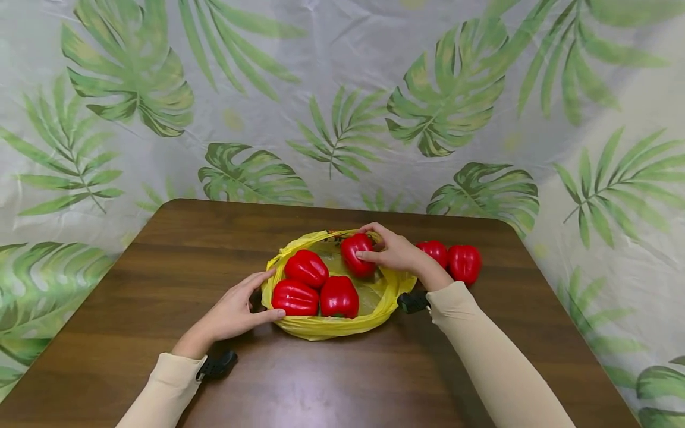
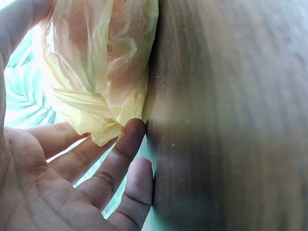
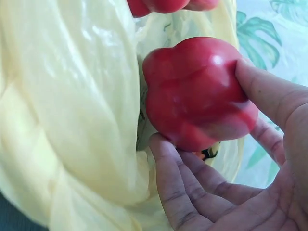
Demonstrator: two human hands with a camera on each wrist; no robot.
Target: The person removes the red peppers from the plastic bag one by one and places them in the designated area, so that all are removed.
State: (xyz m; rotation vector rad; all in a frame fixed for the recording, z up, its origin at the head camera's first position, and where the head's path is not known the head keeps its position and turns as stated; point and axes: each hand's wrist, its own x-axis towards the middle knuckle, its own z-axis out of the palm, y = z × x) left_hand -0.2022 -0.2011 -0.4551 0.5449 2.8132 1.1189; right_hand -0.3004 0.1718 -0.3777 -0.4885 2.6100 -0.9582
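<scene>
A yellow plastic bag [image 1: 342,329] stands on the table with its mouth spread wide. Inside, on the left, lie three red bell peppers, one at the back [image 1: 307,268], one at the front left [image 1: 295,298] and one at the front [image 1: 339,296]. My right hand [image 1: 395,252] holds another red bell pepper [image 3: 197,91] between thumb and fingers, within the bag's opening at the back right. At the bag's left side my left hand [image 1: 235,309] rests with fairly straight fingers [image 2: 132,134] against the plastic and the thumb by the front rim.
Two more red bell peppers, one partly behind my right wrist [image 1: 433,252] and one beside it [image 1: 464,264], lie on the table right of the bag. Brown wooden tabletop [image 1: 160,267] surrounds the bag. A leaf-patterned cloth [image 1: 342,89] hangs behind the table.
</scene>
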